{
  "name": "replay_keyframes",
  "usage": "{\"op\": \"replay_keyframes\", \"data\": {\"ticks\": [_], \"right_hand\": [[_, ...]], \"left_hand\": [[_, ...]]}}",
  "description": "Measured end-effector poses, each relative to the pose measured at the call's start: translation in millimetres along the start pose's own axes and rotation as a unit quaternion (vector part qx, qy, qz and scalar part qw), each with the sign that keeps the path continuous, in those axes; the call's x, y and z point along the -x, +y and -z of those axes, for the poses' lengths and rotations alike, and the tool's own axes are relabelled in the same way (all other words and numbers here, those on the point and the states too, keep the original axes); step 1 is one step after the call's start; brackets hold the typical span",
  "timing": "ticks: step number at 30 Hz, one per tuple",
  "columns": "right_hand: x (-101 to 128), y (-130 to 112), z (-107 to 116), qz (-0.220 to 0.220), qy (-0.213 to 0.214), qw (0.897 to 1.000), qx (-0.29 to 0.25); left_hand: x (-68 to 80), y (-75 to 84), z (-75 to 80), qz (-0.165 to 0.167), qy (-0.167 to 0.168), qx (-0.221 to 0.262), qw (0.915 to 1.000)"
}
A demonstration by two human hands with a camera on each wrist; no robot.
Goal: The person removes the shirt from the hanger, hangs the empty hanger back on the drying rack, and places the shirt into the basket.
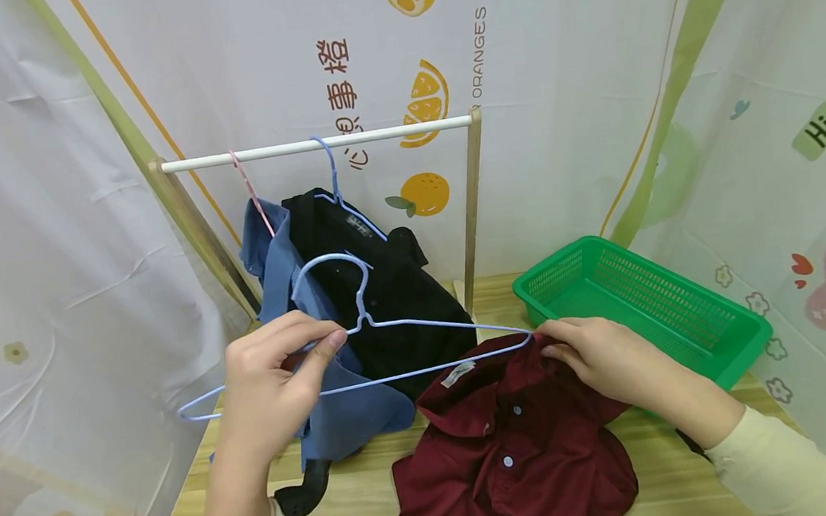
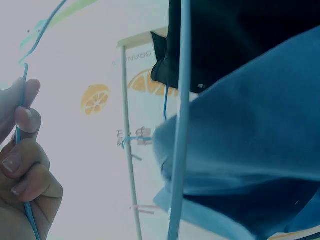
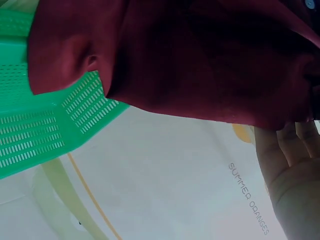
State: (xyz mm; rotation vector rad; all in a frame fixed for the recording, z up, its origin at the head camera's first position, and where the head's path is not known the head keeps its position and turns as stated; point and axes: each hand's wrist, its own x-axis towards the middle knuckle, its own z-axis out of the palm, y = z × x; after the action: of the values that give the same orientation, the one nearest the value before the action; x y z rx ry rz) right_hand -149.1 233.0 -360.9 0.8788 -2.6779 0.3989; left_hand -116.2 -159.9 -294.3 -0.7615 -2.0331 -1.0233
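Left hand (image 1: 270, 380) pinches the hanger (image 1: 364, 319) beside its hook, thumb and fingers closed on the wire. Right hand (image 1: 599, 349) grips the red shirt (image 1: 541, 441) near its collar, at the hanger's right tip; whether the tip is inside cannot be told. The shirt rests mostly on the worktop (image 1: 357, 494), before the basket (image 1: 674, 288) at the far right corner. Caution: a single-point pinch may let the hanger twist; slack cloth may snag the tip. Forward drift could foul the black shirt (image 1: 416, 298) on the rack (image 1: 390, 134) along the far edge.
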Motion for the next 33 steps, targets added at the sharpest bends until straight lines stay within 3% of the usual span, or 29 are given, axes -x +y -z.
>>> {"op": "replay_keyframes", "data": {"ticks": [9, 12, 17, 23, 27, 33], "right_hand": [[1.8, -3.9, 9.2, -0.038, -0.052, 0.998, 0.013], [-2.0, -8.0, 19.5, -0.053, -0.047, 0.997, 0.014], [-7.8, -17.8, 36.5, -0.038, -0.021, 0.999, 0.008], [-13.0, -33.1, 43.9, 0.036, 0.050, 0.998, 0.013], [-16.1, -42.2, 44.4, 0.111, 0.114, 0.987, 0.008], [-18.0, -50.0, 51.0, 0.134, 0.182, 0.973, -0.052]], "left_hand": [[-5.8, -0.3, 11.9, -0.002, 0.011, 0.006, 0.9999], [-6.6, 0.0, 11.1, -0.006, 0.010, 0.009, 0.9999], [-7.2, 0.6, 9.3, -0.008, 0.005, 0.009, 0.9999], [-11.9, 8.1, 8.4, -0.022, 0.000, 0.007, 0.9997], [-20.9, 19.2, 9.4, -0.046, 0.002, -0.001, 0.9989], [-44.8, 27.2, 10.9, -0.094, -0.020, -0.034, 0.9948]]}}
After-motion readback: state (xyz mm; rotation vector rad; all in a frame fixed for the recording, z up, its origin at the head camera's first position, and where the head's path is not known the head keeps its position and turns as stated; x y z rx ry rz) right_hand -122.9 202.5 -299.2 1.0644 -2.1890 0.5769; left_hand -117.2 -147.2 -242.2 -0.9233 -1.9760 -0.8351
